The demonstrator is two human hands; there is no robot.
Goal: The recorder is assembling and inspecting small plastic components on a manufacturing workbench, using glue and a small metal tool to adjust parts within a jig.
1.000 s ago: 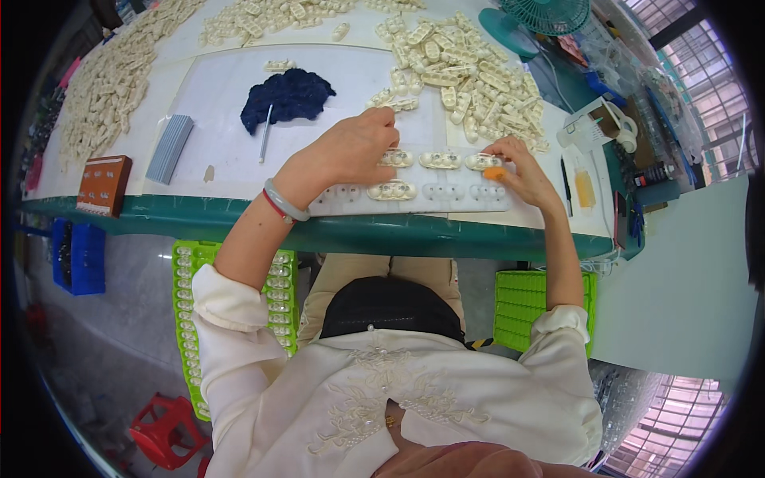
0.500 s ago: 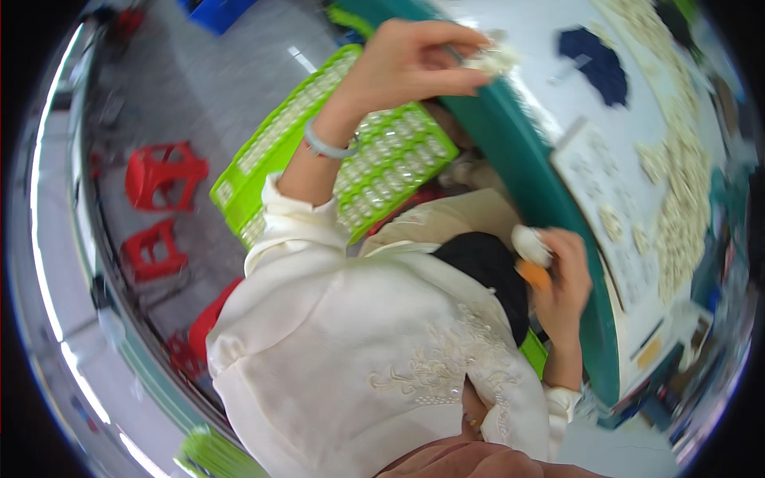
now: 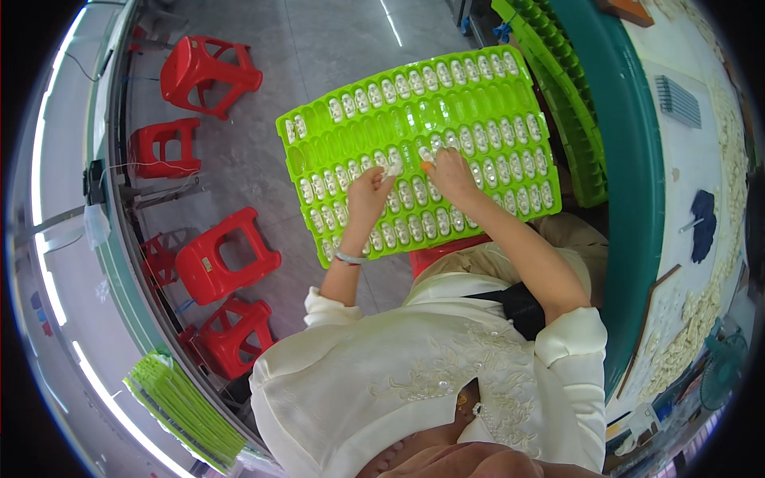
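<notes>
A bright green tray (image 3: 351, 134) with rows of oval pockets lies in front of me, and many pockets hold small white oval pieces (image 3: 414, 227). My left hand (image 3: 368, 199) is over the tray's middle, its thumb and fingers pinching a small white piece (image 3: 393, 166). Just to its right, my right hand (image 3: 453, 177) is closed with its fingertips down at the pockets; what they grip, if anything, is hidden. Something orange (image 3: 428, 168) shows at a right fingertip, perhaps a finger cover. One row of pockets beyond my hands holds no pieces.
At the right runs a white worktable with a green edge (image 3: 629, 199), bearing pale scattered pieces (image 3: 692, 334) and dark blue cloth (image 3: 703, 227). More green trays (image 3: 570, 119) stand beside it. Several red stools (image 3: 227, 255) are on the floor at left, near stacked green trays (image 3: 179, 406).
My left hand has come from the table edge down to the tray, still with a white piece. My right hand has moved from the table's side onto the tray. My view has turned toward the tray.
</notes>
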